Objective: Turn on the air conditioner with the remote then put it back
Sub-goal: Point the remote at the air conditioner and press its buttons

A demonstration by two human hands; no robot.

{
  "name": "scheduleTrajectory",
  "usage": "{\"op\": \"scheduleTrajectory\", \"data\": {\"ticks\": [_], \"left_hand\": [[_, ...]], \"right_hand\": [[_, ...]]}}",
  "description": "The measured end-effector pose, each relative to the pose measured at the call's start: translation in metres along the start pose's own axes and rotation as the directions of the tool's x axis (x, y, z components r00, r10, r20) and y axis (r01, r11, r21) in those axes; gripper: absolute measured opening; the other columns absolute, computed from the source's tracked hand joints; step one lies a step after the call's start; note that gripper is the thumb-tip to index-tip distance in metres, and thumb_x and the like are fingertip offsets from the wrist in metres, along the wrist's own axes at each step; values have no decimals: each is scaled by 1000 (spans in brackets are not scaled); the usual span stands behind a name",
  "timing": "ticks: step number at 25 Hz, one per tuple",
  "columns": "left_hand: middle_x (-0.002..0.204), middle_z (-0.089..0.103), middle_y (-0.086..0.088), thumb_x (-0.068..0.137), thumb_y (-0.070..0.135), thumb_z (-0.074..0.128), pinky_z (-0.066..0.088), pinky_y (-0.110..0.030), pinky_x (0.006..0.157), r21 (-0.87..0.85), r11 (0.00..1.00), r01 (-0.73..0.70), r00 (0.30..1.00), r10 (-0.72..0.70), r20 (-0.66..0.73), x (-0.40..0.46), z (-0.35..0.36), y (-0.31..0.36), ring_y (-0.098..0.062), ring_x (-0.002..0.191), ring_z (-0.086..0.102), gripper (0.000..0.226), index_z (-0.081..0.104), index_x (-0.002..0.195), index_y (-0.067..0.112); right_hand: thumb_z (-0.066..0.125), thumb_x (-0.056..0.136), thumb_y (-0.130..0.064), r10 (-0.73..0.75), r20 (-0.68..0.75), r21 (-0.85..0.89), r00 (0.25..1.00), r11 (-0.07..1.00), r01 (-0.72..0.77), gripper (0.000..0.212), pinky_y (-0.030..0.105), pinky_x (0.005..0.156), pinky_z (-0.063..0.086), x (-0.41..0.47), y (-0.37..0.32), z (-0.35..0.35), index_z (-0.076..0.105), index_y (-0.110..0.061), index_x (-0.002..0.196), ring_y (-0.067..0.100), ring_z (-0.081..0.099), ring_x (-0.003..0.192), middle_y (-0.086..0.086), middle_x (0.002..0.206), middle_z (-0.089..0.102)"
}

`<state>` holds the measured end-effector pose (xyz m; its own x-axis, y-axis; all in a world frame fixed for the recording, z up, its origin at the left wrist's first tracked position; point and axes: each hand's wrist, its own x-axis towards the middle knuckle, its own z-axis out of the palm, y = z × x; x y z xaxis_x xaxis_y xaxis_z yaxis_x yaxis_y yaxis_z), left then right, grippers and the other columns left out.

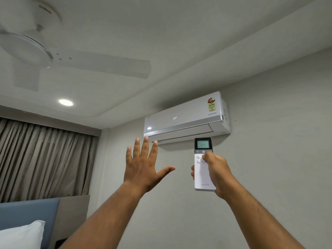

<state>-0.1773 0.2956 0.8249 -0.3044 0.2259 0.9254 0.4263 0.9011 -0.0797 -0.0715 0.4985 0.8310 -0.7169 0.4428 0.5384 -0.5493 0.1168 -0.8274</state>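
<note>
Right hand [216,172] grips slim white rectangular remote [202,169], long axis upright, screen end pointing at white wall-mounted air conditioner [185,115]; left hand [142,166] splayed, empty.

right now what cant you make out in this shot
Head view only:
- Remote buttons: right hand covers some; labels too small.
- Where the remote goes back: out of frame.
- Ceiling fan: blurred, cut by left edge.
- Air conditioner sticker: too small.
- Airflow at left hand: invisible.

Down at my lower left, a white pillow [23,234] lies on the bed, against its blue headboard [28,212].
</note>
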Motion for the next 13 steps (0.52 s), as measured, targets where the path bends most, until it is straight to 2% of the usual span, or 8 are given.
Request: {"op": "scheduleTrajectory", "data": {"ticks": [5,13], "left_hand": [[157,-25,-6,66,93,-7,-3,-58,119,22,1000,20,1000,-19,-18,-1,1,3,-35,148,-20,107,-17,148,26],[161,-18,-11,66,93,-7,-3,-57,120,23,999,40,999,-39,-23,-1,-4,7,-36,147,-19,107,-16,149,25]], "right_hand": [[46,85,-22,13,5,-18,1000,1000,-13,26,39,58,56,-6,-3,0,60,-3,96,33,69,54,19,67,74],[45,88,-17,-41,21,32,999,999,41,18,34,47,56,-17,-16,2,56,-3,92,31,66,49,19,62,70]]}}
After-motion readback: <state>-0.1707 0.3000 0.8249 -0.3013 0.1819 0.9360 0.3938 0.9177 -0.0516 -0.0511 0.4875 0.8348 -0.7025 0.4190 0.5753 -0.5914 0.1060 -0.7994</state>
